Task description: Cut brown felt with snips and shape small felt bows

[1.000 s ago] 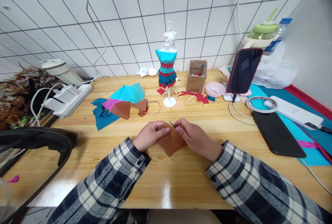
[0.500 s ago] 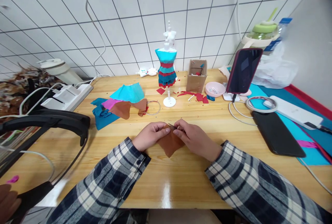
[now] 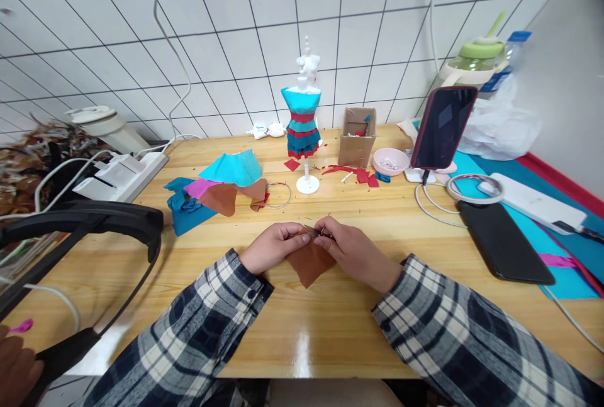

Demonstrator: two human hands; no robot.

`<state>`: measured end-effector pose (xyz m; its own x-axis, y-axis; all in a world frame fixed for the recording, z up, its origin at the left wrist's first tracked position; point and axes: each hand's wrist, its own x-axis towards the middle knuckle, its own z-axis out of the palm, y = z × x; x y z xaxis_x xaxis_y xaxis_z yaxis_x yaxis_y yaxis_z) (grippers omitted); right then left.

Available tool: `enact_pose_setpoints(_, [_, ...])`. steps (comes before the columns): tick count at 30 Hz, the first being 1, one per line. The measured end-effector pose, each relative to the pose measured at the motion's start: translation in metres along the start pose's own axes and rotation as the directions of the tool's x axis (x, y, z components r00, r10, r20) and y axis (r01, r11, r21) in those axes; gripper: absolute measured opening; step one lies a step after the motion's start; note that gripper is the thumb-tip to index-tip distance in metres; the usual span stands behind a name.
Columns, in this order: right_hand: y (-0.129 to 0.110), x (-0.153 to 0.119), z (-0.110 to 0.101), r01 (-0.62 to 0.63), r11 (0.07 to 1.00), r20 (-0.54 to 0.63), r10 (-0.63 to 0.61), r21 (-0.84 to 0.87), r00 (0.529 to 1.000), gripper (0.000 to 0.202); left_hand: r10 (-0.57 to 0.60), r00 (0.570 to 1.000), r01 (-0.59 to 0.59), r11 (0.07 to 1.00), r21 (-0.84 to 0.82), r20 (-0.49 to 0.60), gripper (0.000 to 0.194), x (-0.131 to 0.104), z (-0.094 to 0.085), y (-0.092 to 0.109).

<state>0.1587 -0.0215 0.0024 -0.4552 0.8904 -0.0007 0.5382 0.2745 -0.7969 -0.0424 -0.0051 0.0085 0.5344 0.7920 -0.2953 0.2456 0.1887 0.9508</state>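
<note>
A piece of brown cloth (image 3: 309,265) hangs between my two hands, low over the middle of the table. My left hand (image 3: 278,245) pinches its upper left edge between thumb and fingers. My right hand (image 3: 346,246) is closed around a small dark pointed tool (image 3: 311,229), whose tip points left toward my left thumb at the cloth's top edge; the rest of the tool is mostly hidden by my fingers. Straight behind my hands a small white dress form (image 3: 307,184) stands upright, wearing a turquoise, red and blue layered dress (image 3: 302,119).
Coloured cloth pieces (image 3: 231,170) and a metal ring lie left of centre. Right of the form are a cardboard box (image 3: 357,143), pink bowl (image 3: 391,161), propped phone (image 3: 443,129) and black phone (image 3: 504,242). Another person's hand (image 3: 17,366) holds a black headset (image 3: 80,221) at left.
Both of my hands keep nearly the same place and hold. The dark tool shows slightly more between my fingers. At left, the other person's hand and the cable near it have shifted slightly.
</note>
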Motion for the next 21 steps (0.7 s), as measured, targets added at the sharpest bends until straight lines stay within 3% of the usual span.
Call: enact_pose_setpoints(21, [-0.0005,0.0004,0.0003,0.024,0.999,-0.03,-0.023,0.032,0.999,0.008,-0.022,1.0,0.022,1.0,-0.018,-0.019,0.029,-0.0011,0.0025,0.0038])
